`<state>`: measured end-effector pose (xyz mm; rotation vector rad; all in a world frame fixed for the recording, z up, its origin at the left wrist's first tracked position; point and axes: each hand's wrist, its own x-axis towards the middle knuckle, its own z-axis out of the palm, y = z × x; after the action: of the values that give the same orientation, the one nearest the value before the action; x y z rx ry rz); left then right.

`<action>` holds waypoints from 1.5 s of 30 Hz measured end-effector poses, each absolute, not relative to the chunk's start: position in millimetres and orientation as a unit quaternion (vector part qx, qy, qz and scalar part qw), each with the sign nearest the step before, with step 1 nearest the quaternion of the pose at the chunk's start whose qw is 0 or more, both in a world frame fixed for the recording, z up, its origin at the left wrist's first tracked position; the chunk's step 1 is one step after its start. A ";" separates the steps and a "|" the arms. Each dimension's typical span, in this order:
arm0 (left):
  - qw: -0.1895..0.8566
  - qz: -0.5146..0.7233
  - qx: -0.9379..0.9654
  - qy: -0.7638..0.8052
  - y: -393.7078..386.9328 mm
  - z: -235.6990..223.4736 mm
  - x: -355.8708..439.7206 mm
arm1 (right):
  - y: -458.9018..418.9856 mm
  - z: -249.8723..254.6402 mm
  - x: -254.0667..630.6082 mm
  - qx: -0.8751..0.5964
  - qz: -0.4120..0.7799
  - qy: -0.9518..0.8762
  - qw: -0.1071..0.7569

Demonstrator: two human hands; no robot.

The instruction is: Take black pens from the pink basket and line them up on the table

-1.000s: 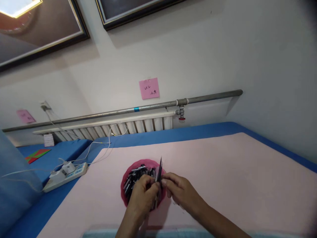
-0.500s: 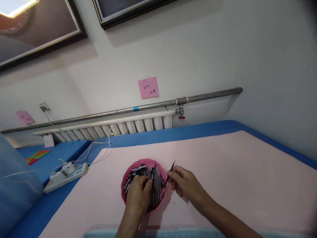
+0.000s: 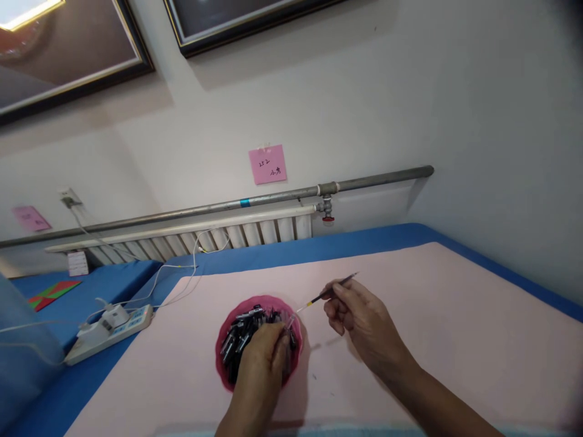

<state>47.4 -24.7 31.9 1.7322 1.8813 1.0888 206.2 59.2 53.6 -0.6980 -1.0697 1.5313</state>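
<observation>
A pink scalloped basket (image 3: 221,358) stands on the pink sheet, filled with black and clear pen parts (image 3: 243,331). Over its right side my left hand (image 3: 263,358) is closed on a clear pen barrel (image 3: 290,321), mostly hidden by the fingers. My right hand (image 3: 362,315), just right of the basket, pinches a dark pen refill (image 3: 322,296) with a yellowish band. The refill slants, its tip up to the right and its clear end close to the barrel's upper end. Whether that end is inside the barrel, I cannot tell.
Small dark bits lie on the pink sheet (image 3: 410,291) near the basket. A power strip (image 3: 132,321) with plugs and white cables is at the left on the blue surface. Behind the table run a white radiator (image 3: 268,230) and a metal pipe (image 3: 378,181).
My right hand has lifted and moved right, and the refill now slants with its lower end toward my left hand. My left hand has shifted right within the basket and now holds a clear barrel.
</observation>
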 end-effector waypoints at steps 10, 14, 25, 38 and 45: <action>0.160 0.381 0.627 0.660 -25.1 31.3 47.2 | 56.4 53.4 206.6 -0.311 0.624 -0.502 0.511; 0.161 0.377 0.625 0.664 -24.9 31.0 45.5 | 55.0 58.1 210.1 -0.320 0.576 -0.546 0.518; 0.353 0.472 0.529 0.610 -27.7 40.5 47.5 | 43.9 55.9 203.4 -0.347 0.562 -0.653 0.371; 0.443 0.687 0.216 0.534 -29.1 50.4 -5.0 | 47.0 34.0 200.5 -0.359 0.433 -0.761 0.324; 0.378 0.618 0.261 0.638 -30.5 47.4 -4.0 | 49.5 24.0 199.7 -0.333 0.354 -0.819 0.305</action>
<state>-4.0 -30.5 47.4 0.6674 1.6306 1.5784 199.7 49.5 24.0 -0.8817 -2.1695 0.9365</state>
